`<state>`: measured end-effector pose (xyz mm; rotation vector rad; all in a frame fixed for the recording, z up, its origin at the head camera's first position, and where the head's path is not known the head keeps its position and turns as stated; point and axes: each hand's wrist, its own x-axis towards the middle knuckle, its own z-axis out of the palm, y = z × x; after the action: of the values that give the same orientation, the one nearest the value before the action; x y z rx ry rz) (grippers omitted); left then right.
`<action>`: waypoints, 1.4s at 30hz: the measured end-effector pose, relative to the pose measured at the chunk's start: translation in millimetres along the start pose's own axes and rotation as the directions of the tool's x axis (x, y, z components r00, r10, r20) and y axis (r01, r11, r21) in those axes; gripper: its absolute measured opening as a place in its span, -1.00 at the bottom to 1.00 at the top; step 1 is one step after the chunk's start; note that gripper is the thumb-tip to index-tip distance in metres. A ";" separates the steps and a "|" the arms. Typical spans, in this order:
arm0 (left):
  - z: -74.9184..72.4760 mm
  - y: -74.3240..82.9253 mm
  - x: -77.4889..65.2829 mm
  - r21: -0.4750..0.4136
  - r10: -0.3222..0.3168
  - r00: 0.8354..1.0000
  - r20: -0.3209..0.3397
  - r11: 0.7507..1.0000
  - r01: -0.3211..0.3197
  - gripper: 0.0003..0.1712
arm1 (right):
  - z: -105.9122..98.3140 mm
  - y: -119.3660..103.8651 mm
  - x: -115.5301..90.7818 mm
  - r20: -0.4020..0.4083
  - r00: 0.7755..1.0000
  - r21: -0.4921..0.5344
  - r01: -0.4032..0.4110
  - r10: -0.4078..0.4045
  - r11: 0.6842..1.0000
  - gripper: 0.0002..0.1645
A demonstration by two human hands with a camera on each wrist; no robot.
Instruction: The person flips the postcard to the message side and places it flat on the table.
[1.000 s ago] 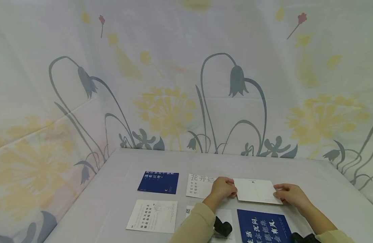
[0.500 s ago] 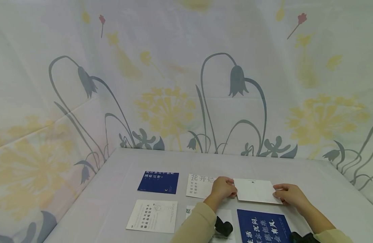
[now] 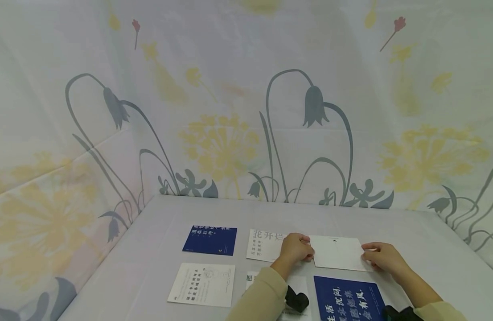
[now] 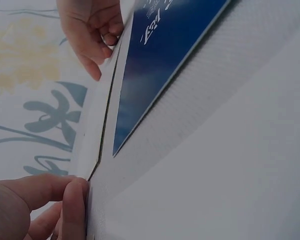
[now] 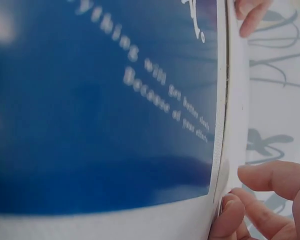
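A blank-looking white card [image 3: 338, 253] with a small dark mark near its top lies between my two hands at the back right of the row. My left hand [image 3: 296, 249] pinches its left edge, fingertips right at the corner in the left wrist view. At the opposite edge, my right hand [image 3: 384, 259] holds the card between thumb and fingers; the right wrist view shows this hand [image 5: 270, 200] close at the near corner. Just in front of the white card lies a dark blue card [image 3: 348, 298] with white writing. Part of a white printed card [image 3: 264, 245] is hidden behind my left hand.
At the left lie another blue card [image 3: 210, 240] and a cream card [image 3: 202, 284] with writing. A further white card [image 3: 300, 285] is mostly covered by my left sleeve [image 3: 260, 296]. A flower-printed curtain [image 3: 230, 89] rises behind the white table [image 3: 122, 267].
The front edge of the white card has settled slightly lower, and the card appears flatter. Both hands stay at its sides, hardly moved.
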<state>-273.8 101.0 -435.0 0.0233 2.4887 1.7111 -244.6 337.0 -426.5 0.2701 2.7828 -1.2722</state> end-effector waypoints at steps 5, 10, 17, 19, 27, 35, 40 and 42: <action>-0.3 1.6 -1.0 0.033 0.005 1.000 -0.005 0.999 -0.004 -0.75 | -0.3 -1.6 -0.5 0.004 1.000 -0.005 0.002 -0.002 1.000 -0.44; -0.9 2.4 -2.0 0.022 -0.011 1.000 -0.002 1.000 0.011 -0.77 | -0.3 -0.9 0.0 0.007 1.000 -0.021 0.007 -0.007 1.000 -0.45; -0.6 2.2 -0.5 -0.011 -0.035 0.999 0.000 0.999 0.035 -0.74 | -0.7 0.2 0.7 0.013 1.000 -0.011 -0.008 0.008 1.000 -0.43; -0.6 2.2 0.4 -0.037 -0.046 0.999 0.015 0.998 0.047 -0.74 | -1.4 1.3 0.9 0.014 1.000 -0.003 -0.013 0.013 1.000 -0.42; -4.3 2.4 1.3 -0.134 -0.041 0.997 0.063 0.990 0.049 -0.70 | -5.6 1.0 -1.7 0.013 1.000 0.013 0.012 -0.013 1.000 -0.41; -9.3 6.4 -3.6 -0.152 0.006 0.997 0.072 0.988 0.005 -0.68 | -9.8 -4.2 -6.5 -0.001 1.000 -0.005 0.027 -0.027 1.000 -0.42; -12.8 8.6 -6.5 -0.162 0.022 0.996 0.081 0.987 -0.009 -0.69 | -13.5 -7.7 -11.0 0.003 0.999 -0.001 0.039 -0.039 0.999 -0.42; -14.2 9.0 -7.9 -0.167 0.031 0.996 0.084 0.986 -0.016 -0.68 | -14.9 -9.6 -13.2 0.005 0.999 0.004 0.044 -0.044 0.999 -0.42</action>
<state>-268.0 90.4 -420.9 0.1097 2.2861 1.8795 -233.4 340.3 -407.9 0.2065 2.7978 -1.2865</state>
